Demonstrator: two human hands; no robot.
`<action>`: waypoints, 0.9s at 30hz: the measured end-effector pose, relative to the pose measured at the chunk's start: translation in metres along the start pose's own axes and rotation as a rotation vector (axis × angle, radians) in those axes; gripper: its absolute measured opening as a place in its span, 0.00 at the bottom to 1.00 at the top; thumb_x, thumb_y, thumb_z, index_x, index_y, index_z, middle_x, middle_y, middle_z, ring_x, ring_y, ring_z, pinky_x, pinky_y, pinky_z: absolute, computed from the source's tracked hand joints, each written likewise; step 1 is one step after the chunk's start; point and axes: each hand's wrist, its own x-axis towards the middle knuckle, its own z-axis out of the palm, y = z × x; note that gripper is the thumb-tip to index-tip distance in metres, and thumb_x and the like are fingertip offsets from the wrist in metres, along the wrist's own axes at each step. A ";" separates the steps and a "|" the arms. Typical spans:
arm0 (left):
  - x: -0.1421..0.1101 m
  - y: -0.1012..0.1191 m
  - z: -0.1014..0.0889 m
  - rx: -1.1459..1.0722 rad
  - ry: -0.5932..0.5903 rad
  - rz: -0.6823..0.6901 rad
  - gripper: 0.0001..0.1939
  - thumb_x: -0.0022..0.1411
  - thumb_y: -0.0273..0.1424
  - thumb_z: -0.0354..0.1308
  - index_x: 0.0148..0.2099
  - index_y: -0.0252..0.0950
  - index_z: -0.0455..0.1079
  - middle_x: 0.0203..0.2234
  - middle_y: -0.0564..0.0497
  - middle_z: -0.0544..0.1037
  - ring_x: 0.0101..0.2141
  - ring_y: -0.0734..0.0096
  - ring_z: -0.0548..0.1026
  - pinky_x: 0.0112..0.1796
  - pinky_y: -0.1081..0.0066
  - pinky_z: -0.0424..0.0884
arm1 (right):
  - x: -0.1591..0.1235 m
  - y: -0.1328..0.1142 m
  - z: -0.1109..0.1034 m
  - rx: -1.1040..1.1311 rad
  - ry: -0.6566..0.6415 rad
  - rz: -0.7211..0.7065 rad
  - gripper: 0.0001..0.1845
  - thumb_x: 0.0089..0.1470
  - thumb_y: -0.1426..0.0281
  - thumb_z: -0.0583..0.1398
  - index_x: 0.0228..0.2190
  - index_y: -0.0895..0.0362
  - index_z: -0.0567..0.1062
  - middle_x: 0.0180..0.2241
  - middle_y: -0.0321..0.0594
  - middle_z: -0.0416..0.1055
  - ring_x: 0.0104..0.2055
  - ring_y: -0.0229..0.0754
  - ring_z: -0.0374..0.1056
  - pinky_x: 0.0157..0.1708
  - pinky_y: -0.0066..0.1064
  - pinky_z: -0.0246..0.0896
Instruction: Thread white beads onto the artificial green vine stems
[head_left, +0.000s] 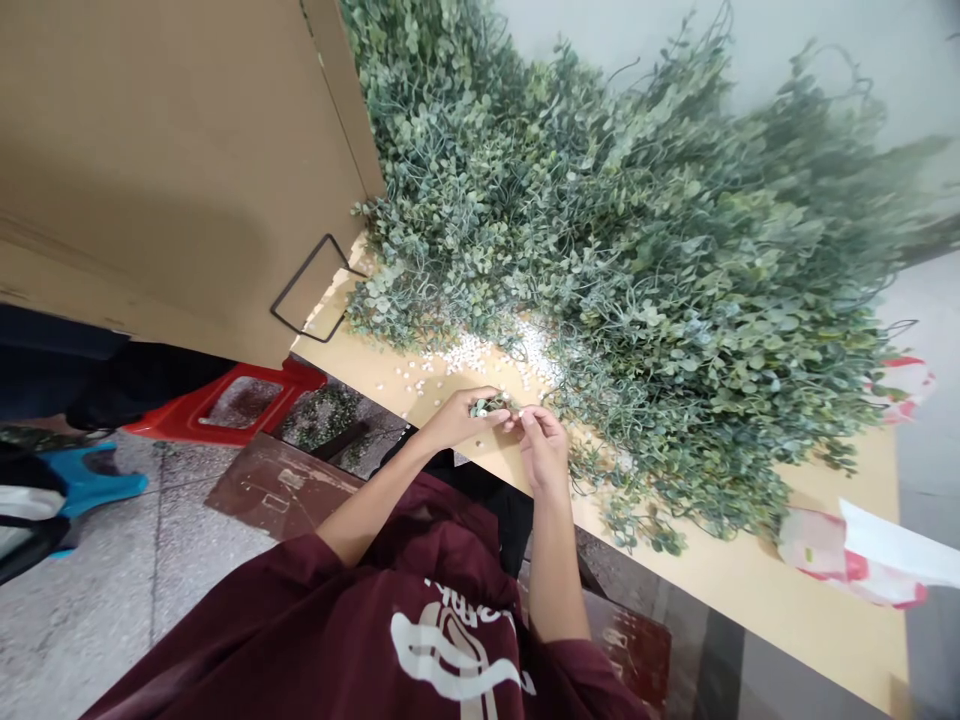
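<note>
My left hand (459, 417) and my right hand (541, 447) meet at the front edge of a light wooden table (757, 580). The left fingers are closed round a small green leafy sprig (489, 406). My right fingertips are pinched at the sprig's end, holding something too small to make out. Just beyond the hands, small white beads (480, 355) lie scattered on the tabletop. A very large heap of artificial green foliage (615, 260) covers most of the table behind them.
A big cardboard box (172, 160) stands at the left with a black wire handle (311, 290) by it. Red stool (225, 405) and blue stool (90, 485) sit on the floor. Red-and-white plastic bags (847, 555) lie at the table's right end.
</note>
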 end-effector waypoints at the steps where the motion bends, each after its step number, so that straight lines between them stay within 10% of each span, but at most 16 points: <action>1: 0.001 0.001 0.000 0.019 -0.021 0.019 0.15 0.61 0.41 0.58 0.39 0.31 0.71 0.33 0.49 0.74 0.35 0.70 0.72 0.38 0.73 0.67 | 0.001 -0.001 0.000 0.001 -0.012 0.009 0.10 0.49 0.61 0.65 0.30 0.55 0.74 0.27 0.36 0.72 0.29 0.38 0.69 0.38 0.36 0.68; 27: 0.025 0.002 0.001 0.258 -0.053 0.151 0.16 0.68 0.39 0.48 0.37 0.32 0.70 0.32 0.48 0.73 0.35 0.68 0.70 0.40 0.71 0.65 | 0.030 -0.007 -0.008 -0.172 0.029 -0.074 0.13 0.51 0.59 0.64 0.29 0.56 0.75 0.21 0.33 0.70 0.21 0.34 0.64 0.23 0.27 0.60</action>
